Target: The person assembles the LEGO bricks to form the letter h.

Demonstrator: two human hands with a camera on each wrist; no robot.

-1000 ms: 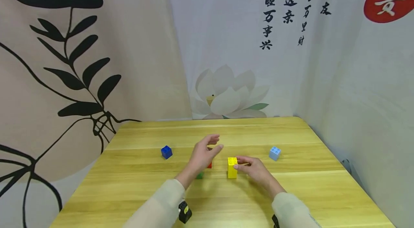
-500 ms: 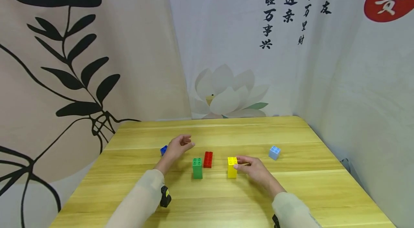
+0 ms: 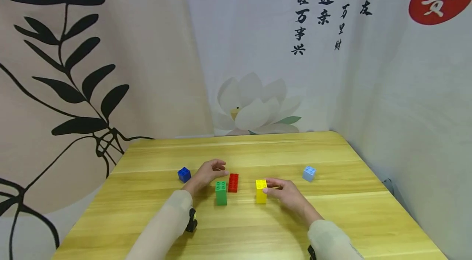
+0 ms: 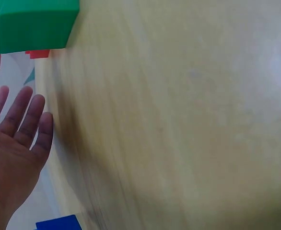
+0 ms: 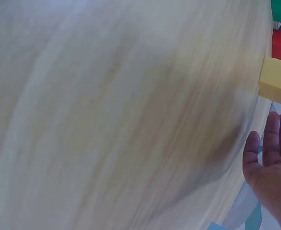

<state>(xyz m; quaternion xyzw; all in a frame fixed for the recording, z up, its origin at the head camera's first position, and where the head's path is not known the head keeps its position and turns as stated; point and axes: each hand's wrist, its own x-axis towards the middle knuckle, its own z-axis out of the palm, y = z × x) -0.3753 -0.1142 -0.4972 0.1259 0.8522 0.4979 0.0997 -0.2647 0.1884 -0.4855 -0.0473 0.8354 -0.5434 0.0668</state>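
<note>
My right hand point(image 3: 289, 196) is at the right side of a tall yellow building block point(image 3: 261, 192), pinching its edge between thumb and forefinger. In the right wrist view the other fingers point(image 5: 272, 139) stretch out beside the block, while thumb and forefinger are out of frame. My left hand point(image 3: 206, 174) hovers behind a green building block point(image 3: 221, 193), its thumb close to the far left corner of a red building block point(image 3: 233, 183). It holds nothing; its fingers point(image 4: 30, 115) are spread in the left wrist view. The green block stands upright, just left of the red one.
A dark blue cube block point(image 3: 184, 174) lies on the wooden table point(image 3: 258, 235), left of the left hand. Farther right is a light blue block point(image 3: 309, 173). A printed curtain point(image 3: 258, 46) hangs behind the table's far edge.
My left hand first moved left, away from above the red and green blocks, uncovering them, then came back right toward the red block. The right hand stays at the yellow block. The view shifts slightly.
</note>
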